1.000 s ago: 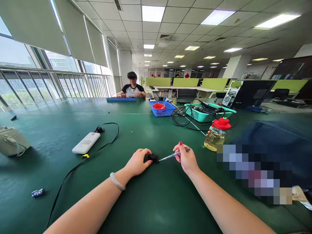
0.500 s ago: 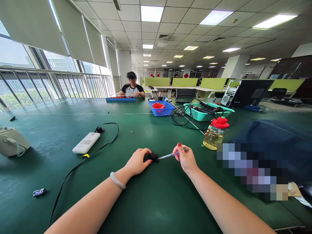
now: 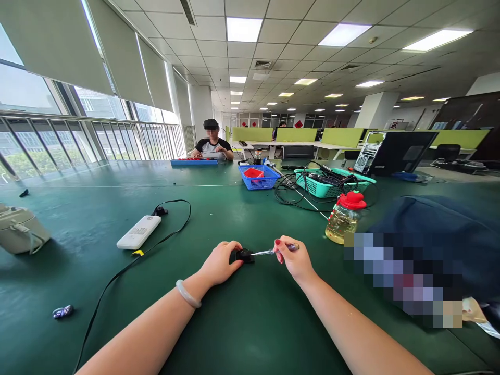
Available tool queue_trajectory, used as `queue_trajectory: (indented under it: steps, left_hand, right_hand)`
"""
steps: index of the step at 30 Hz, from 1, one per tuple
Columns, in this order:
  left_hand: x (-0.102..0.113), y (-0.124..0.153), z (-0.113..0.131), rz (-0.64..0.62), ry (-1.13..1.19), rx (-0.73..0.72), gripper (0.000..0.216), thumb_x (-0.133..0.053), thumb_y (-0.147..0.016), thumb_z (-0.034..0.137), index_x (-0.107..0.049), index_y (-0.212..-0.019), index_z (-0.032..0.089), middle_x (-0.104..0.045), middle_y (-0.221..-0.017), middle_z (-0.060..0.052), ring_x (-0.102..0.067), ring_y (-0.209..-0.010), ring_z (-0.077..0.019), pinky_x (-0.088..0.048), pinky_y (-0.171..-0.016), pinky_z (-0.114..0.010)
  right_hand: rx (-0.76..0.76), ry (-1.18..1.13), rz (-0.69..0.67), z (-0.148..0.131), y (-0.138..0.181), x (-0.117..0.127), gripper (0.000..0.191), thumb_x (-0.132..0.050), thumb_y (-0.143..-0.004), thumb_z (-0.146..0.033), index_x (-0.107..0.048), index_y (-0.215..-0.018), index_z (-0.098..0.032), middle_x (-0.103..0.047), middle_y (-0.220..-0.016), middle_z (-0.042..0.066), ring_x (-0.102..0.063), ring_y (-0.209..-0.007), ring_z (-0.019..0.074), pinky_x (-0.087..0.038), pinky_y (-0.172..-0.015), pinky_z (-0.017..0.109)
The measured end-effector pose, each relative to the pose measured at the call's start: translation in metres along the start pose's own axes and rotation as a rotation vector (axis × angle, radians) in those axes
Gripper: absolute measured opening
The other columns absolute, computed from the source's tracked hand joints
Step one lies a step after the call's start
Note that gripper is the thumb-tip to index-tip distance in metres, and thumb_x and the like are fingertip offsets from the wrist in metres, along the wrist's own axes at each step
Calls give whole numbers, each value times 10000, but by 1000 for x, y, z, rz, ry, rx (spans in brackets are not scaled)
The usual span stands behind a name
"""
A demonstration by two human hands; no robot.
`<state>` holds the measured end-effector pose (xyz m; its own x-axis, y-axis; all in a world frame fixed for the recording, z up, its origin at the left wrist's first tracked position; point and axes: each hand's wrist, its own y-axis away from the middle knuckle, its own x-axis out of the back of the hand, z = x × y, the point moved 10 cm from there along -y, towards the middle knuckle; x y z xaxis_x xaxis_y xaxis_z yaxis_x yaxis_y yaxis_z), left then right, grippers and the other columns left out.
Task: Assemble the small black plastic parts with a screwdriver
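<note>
My left hand [image 3: 221, 263] grips a small black block-shaped object [image 3: 246, 255] that lies on the green table [image 3: 250, 317]; its exact kind is too small to make out. A pale ring-shaped bracelet [image 3: 188, 294] circles my left wrist. In my right hand [image 3: 296, 259] is a thin screwdriver [image 3: 269, 252] with a clear, purplish handle, held between thumb and fingers. Its shaft points left, and the tip meets or nearly meets the right side of the black object.
A white power strip [image 3: 139, 232] with a black cord is left. A bottle with a red lid [image 3: 346, 219] stands right, near a dark blue bag [image 3: 441, 239]. Blue [image 3: 259, 183] and green [image 3: 332, 188] baskets lie beyond. A person [image 3: 213, 146] sits at the far side.
My right hand has shifted slightly left, bringing the screwdriver closer against the black object. My left hand keeps its grip. The whole view has tilted up a little.
</note>
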<state>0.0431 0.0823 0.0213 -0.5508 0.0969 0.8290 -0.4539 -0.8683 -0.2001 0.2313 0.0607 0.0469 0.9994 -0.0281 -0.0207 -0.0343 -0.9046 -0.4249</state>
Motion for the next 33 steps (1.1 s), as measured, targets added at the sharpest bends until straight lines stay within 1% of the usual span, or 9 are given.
queue_trajectory:
  steps: [4, 10, 16, 21, 28, 33]
  left_hand:
    - [1, 0, 0, 7, -1, 9, 271, -604, -774, 272, -581, -1044, 255, -656, -1082, -36, -556, -1096, -245, -449, -964, -388]
    - [-1, 0, 0, -2, 16, 0, 303, -603, -777, 263, -577, -1078, 248, -665, -1111, -43, -546, -1121, -249, -435, -990, -396]
    - [-2, 0, -1, -12, 4, -5, 453, -607, -791, 281, -556, -1241, 246, -674, -1143, -50, -523, -1171, -258, -406, -1041, -424]
    - [-2, 0, 1, -10, -21, -29, 359, -606, -806, 311, -631, -1161, 262, -665, -1155, -53, -531, -1169, -257, -413, -1042, -408]
    - [-4, -3, 0, -10, -28, -40, 346, -607, -809, 314, -635, -1150, 260, -667, -1135, -53, -532, -1158, -255, -426, -1023, -404]
    - [-4, -3, 1, -14, -34, -35, 323, -600, -820, 343, -638, -1130, 258, -668, -1120, -54, -532, -1154, -255, -427, -1019, -408]
  right_hand:
    - [34, 57, -29, -6, 1, -4, 492, -656, -783, -607, -617, -542, -180, -477, -526, -24, -461, -419, 93, -372, -426, 240]
    - [69, 131, -33, -11, 3, -7, 467, -651, -792, -595, -622, -570, -186, -491, -535, -19, -464, -429, 102, -377, -439, 249]
    - [128, 234, -46, -19, 5, -12, 429, -636, -825, -553, -632, -588, -196, -495, -562, -4, -459, -483, 120, -364, -457, 255]
    - [178, 314, -81, -25, 8, -16, 405, -624, -842, -534, -650, -610, -202, -517, -589, 6, -474, -517, 129, -365, -476, 255]
    - [239, 392, -141, -34, 12, -25, 402, -587, -878, -498, -649, -615, -201, -534, -598, 8, -473, -530, 127, -361, -505, 253]
    - [246, 473, -186, -36, 15, -32, 373, -553, -902, -461, -642, -648, -202, -529, -605, 6, -470, -529, 126, -357, -503, 250]
